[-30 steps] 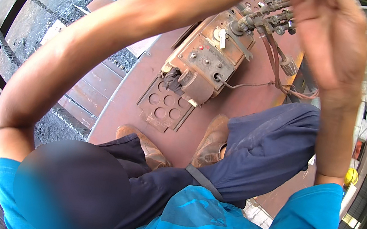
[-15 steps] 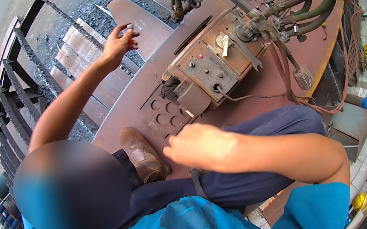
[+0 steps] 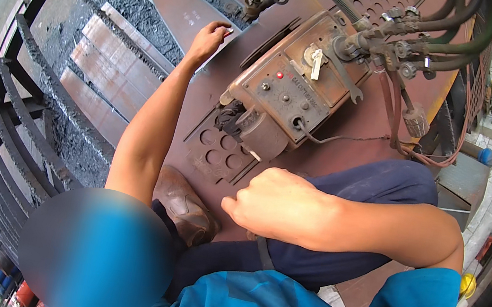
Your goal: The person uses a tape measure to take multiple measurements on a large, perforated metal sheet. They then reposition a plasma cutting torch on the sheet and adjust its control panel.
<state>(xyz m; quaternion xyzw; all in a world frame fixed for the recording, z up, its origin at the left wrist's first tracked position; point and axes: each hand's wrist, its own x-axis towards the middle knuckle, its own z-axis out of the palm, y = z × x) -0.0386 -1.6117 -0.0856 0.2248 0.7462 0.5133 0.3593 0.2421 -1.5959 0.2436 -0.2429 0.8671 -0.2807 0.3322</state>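
Head view: the cut steel piece (image 3: 185, 10) is a flat, rust-brown plate with a pointed near end, lying at the far left on the big steel sheet (image 3: 356, 117). The left hand (image 3: 208, 40) rests on its right edge, fingers curled and pinching something small I cannot make out. The right hand (image 3: 270, 203) is closed in a loose fist, holding nothing, near the person's knee. Between them sits the rusty cutting machine (image 3: 290, 86), hoses (image 3: 448, 31) running off far right.
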